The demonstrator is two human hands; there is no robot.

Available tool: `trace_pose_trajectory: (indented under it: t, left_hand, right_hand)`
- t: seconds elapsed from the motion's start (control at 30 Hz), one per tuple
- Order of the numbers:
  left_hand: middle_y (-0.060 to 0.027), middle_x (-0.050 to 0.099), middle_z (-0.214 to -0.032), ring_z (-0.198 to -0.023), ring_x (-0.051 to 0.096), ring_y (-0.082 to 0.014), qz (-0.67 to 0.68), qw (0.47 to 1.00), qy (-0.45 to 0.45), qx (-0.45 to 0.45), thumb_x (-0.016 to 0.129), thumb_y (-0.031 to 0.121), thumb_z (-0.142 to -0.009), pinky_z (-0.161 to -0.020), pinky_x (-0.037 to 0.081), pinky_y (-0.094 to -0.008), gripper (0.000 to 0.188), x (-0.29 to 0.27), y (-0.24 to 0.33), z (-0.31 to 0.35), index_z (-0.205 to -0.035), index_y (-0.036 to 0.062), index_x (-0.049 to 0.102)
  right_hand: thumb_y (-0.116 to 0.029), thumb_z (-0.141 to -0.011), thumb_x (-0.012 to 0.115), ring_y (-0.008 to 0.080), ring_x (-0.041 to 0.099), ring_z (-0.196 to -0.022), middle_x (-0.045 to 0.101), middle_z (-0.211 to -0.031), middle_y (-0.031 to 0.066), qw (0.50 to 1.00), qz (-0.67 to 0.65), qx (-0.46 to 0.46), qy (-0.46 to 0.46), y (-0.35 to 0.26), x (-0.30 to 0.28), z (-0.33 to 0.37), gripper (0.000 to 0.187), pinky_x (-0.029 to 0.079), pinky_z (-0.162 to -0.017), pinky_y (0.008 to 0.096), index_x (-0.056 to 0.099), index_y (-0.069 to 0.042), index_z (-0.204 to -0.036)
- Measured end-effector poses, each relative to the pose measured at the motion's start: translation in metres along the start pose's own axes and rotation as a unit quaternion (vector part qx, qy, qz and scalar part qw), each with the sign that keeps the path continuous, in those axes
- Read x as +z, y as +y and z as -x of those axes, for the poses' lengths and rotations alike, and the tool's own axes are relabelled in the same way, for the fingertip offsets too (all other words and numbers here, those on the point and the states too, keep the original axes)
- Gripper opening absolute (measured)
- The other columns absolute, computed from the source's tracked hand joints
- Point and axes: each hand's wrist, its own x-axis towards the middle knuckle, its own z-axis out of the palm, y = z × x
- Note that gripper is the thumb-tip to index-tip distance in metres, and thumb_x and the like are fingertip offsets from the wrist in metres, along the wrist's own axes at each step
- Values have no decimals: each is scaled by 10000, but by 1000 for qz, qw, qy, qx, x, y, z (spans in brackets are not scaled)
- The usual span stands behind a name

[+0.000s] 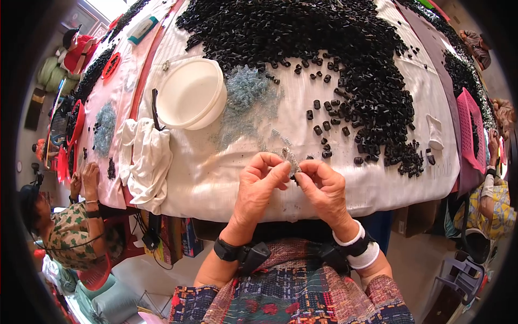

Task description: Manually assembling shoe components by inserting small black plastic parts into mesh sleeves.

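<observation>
My left hand and my right hand meet above the cloth near the table's front edge, fingertips almost touching. Between them is a clump of small silvery pieces, pinched by the thumb and fingers of my left hand. A small black part shows at my right thumb and forefinger, which are closed; fingers partly cover it. Just beyond my hands lies a heap of small pale blue-grey pieces, with a thin scatter trailing toward me. Loose black cylindrical parts lie to the right.
A large pile of black parts spreads over the far and right table. A white plastic tub and a crumpled white cloth stand at left. A pink basket is at far right. Other people sit at both sides.
</observation>
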Motion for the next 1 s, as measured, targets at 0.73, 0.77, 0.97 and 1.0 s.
trace_pose_trajectory:
  t: [0.73, 0.77, 0.97, 1.0]
  left_hand:
    - [-7, 610, -802, -688, 549, -61, -94, 992, -84, -14, 637, 125, -869, -626, 462, -196, 127, 4, 9, 6, -914, 9, 616]
    - [-7, 605, -797, -685, 548, -65, -77, 993, -89, -23, 629, 123, -873, -628, 461, -197, 123, 2, 8, 5, -909, 6, 610]
    - [-3, 585, -774, -667, 538, -72, -72, 994, -85, -16, 609, 119, -884, -626, 457, -202, 117, 3, 7, 5, -891, 3, 592]
    - [-2, 583, -770, -663, 536, -71, -80, 994, -79, -6, 607, 119, -885, -622, 456, -202, 116, 3, 7, 4, -887, 5, 590]
  right_hand:
    - [-59, -847, 651, 22, 498, -728, 555, -818, -36, 982, -138, 81, -97, -1, -13, -3, 118, 408, -632, 166, 561, -22, -912]
    - [-59, -851, 646, 21, 502, -728, 555, -815, -39, 981, -152, 78, -95, -2, -13, -3, 108, 411, -633, 165, 561, -25, -907]
    - [-33, -852, 626, 23, 510, -719, 561, -805, -35, 990, -113, 66, -56, 0, -10, -2, 90, 418, -617, 175, 563, -31, -917]
    - [-17, -840, 627, 33, 520, -711, 568, -799, -23, 994, -83, 58, -34, 2, -9, -2, 108, 421, -612, 185, 565, -31, -927]
